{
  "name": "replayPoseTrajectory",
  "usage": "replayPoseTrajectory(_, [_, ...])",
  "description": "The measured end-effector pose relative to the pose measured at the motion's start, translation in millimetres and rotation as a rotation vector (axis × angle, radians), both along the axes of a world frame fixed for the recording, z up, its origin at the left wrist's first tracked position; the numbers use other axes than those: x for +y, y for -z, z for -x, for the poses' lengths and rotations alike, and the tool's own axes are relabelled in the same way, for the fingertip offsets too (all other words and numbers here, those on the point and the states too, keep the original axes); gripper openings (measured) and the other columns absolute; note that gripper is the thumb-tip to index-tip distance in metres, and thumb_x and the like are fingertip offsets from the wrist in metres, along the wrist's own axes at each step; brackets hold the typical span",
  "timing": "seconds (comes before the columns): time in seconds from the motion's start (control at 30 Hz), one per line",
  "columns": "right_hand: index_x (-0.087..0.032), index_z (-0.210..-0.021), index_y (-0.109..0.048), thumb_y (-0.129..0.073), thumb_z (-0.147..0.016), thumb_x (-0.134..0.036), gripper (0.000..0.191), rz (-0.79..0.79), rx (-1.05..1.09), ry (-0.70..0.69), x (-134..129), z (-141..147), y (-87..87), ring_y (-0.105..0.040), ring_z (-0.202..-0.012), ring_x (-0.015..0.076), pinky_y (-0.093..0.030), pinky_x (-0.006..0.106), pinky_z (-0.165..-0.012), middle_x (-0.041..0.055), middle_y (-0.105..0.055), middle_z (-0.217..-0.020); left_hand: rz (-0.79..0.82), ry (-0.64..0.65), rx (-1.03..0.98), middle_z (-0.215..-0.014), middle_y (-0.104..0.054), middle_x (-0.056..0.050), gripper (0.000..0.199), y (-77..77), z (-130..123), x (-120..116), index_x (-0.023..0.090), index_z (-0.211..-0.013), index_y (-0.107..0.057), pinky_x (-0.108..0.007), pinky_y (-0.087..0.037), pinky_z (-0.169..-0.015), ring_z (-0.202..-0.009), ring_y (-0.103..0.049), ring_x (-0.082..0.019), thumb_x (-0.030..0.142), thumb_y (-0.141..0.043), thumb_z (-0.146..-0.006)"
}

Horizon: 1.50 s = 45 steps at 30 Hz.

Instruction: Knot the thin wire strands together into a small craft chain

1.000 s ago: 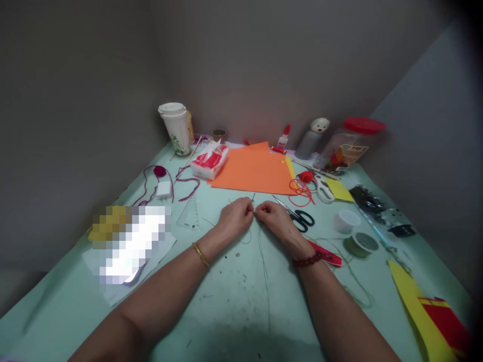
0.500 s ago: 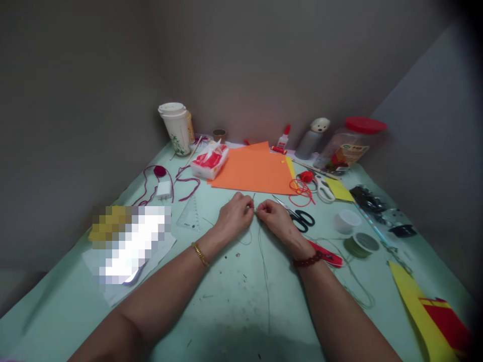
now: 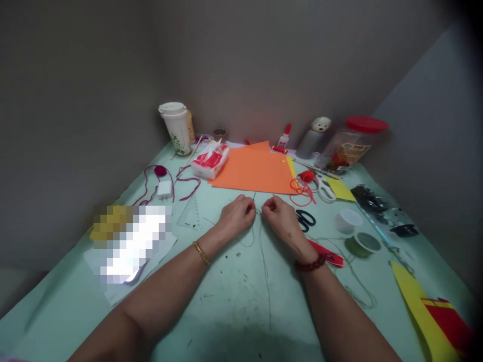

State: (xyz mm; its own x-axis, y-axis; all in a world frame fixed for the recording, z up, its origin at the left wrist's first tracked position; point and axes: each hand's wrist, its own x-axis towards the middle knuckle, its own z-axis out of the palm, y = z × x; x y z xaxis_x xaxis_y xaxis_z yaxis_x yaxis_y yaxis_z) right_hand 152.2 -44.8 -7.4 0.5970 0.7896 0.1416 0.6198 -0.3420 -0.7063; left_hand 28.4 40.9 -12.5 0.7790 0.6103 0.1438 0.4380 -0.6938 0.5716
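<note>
My left hand (image 3: pixel 238 215), with a gold bracelet at the wrist, is closed in a pinch on thin green thread at the middle of the table. To its right, a small gap away, my right hand (image 3: pixel 278 216) pinches the same thread. Loose strands of the green thread (image 3: pixel 265 261) hang from between the hands down over the table. A short dark tip sticks up above the left fingers. Black-handled scissors (image 3: pixel 306 219) lie just right of my right hand, partly hidden by it.
Orange paper (image 3: pixel 256 168) lies beyond the hands, beside a tissue pack (image 3: pixel 210 161). At right are a green thread spool (image 3: pixel 362 245), a white lid (image 3: pixel 347 220), a red cutter (image 3: pixel 327 254) and white scissors (image 3: pixel 325 188). A clear triangle ruler (image 3: pixel 190 213) and white cup (image 3: pixel 176 129) stand left.
My hands have moved slightly apart, the right one shifting right, and a stretch of thread now shows between them. My right hand covers more of the black scissors.
</note>
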Motion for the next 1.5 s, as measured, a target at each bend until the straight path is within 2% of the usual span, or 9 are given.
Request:
replayPoseTrajectory(0.07, [-0.020, -0.068, -0.052, -0.047, -0.073, -0.023, 0.007, -0.027, -0.104, 0.013, -1.5, 4.0, -3.2, -0.048, -0.057, 0.0151, -0.033, 0.027, -0.056, 0.0004, -0.057, -0.062, -0.006, 0.003, -0.002, -0.090, -0.056, -0.002, 0.016, 0.5, 0.1, 0.3, 0.020, -0.085, -0.055, -0.026, -0.039, -0.065, -0.076, -0.053, -0.014, 0.026, -0.040, -0.086])
replayPoseTrajectory(0.13, [-0.021, -0.071, -0.052, -0.046, -0.074, -0.021, 0.007, -0.044, -0.158, -0.060, -1.8, 7.9, -2.6, -0.049, -0.061, 0.0157, -0.034, 0.027, -0.059, 0.0015, -0.058, -0.067, -0.010, 0.004, 0.003, -0.091, -0.056, -0.002, 0.016, 1.0, 0.0, 0.4, 0.021, -0.085, -0.054, -0.026, -0.039, -0.065, -0.077, -0.053, -0.014, 0.026, -0.039, -0.087])
replayPoseTrajectory(0.2, [-0.020, -0.074, -0.052, -0.045, -0.074, -0.018, 0.007, -0.039, -0.200, -0.131, -0.9, 10.3, 1.3, -0.050, -0.067, 0.0166, -0.035, 0.027, -0.062, 0.0031, -0.058, -0.074, -0.015, 0.004, 0.010, -0.092, -0.056, -0.002, 0.015, 1.3, -0.3, 0.5, 0.021, -0.085, -0.053, -0.026, -0.039, -0.065, -0.077, -0.053, -0.014, 0.025, -0.039, -0.087])
replayPoseTrajectory(0.3, [-0.020, -0.074, -0.050, -0.044, -0.074, -0.016, 0.008, -0.019, -0.239, -0.148, 1.4, 9.8, 8.7, -0.050, -0.070, 0.0173, -0.035, 0.028, -0.063, 0.0042, -0.057, -0.076, -0.024, 0.007, 0.013, -0.092, -0.056, -0.002, 0.015, 0.8, -0.6, 0.4, 0.020, -0.085, -0.052, -0.026, -0.038, -0.065, -0.078, -0.053, -0.014, 0.025, -0.038, -0.087])
replayPoseTrajectory(0.57, [-0.020, -0.069, -0.051, -0.045, -0.074, -0.017, 0.008, -0.007, -0.146, -0.130, 4.2, 4.5, 11.2, -0.049, -0.065, 0.0162, -0.034, 0.027, -0.060, 0.0021, -0.056, -0.070, 0.004, 0.010, 0.010, -0.086, -0.060, -0.001, 0.015, 0.0, 0.0, 1.7, 0.021, -0.090, -0.051, -0.027, -0.036, -0.062, -0.074, -0.053, -0.015, 0.021, -0.037, -0.087])
replayPoseTrajectory(0.8, [-0.019, -0.068, -0.054, -0.046, -0.070, -0.016, 0.008, -0.020, -0.043, -0.115, 4.3, 4.3, 7.3, -0.048, -0.062, 0.0146, -0.034, 0.026, -0.060, 0.0002, -0.056, -0.066, -0.099, -0.066, -0.150, -0.097, -0.055, -0.004, 0.015, 1.6, -0.2, 3.5, 0.020, -0.090, -0.051, -0.027, -0.040, -0.074, -0.094, -0.050, -0.016, 0.013, -0.042, -0.081])
replayPoseTrajectory(0.93, [-0.019, -0.068, -0.053, -0.046, -0.071, -0.016, 0.008, -0.021, -0.055, -0.113, 4.6, 4.5, 7.5, -0.048, -0.062, 0.0144, -0.034, 0.025, -0.060, 0.0003, -0.056, -0.067, -0.140, -0.027, -0.141, -0.089, -0.054, -0.004, 0.005, -0.6, -1.6, 1.8, 0.019, -0.082, -0.052, -0.029, -0.039, -0.076, -0.088, -0.050, -0.017, 0.020, -0.047, -0.082])
replayPoseTrajectory(1.2, [-0.019, -0.067, -0.049, -0.045, -0.072, -0.016, 0.007, -0.015, -0.105, -0.124, 3.8, 6.2, 6.4, -0.047, -0.063, 0.0144, -0.033, 0.026, -0.060, 0.0005, -0.055, -0.067, -0.107, 0.025, -0.089, -0.085, -0.054, -0.003, 0.009, 9.1, -3.5, 4.2, 0.018, -0.081, -0.051, -0.029, -0.038, -0.068, -0.080, -0.050, -0.016, 0.020, -0.044, -0.085])
replayPoseTrajectory(1.5, [-0.020, -0.069, -0.048, -0.043, -0.073, -0.014, 0.008, 0.011, -0.177, -0.146, 3.7, 4.8, 11.3, -0.047, -0.065, 0.0151, -0.033, 0.026, -0.060, 0.0014, -0.055, -0.071, -0.085, 0.039, -0.096, -0.086, -0.054, -0.003, 0.009, 9.5, -4.5, 3.9, 0.018, -0.081, -0.052, -0.028, -0.039, -0.068, -0.079, -0.051, -0.015, 0.018, -0.043, -0.083])
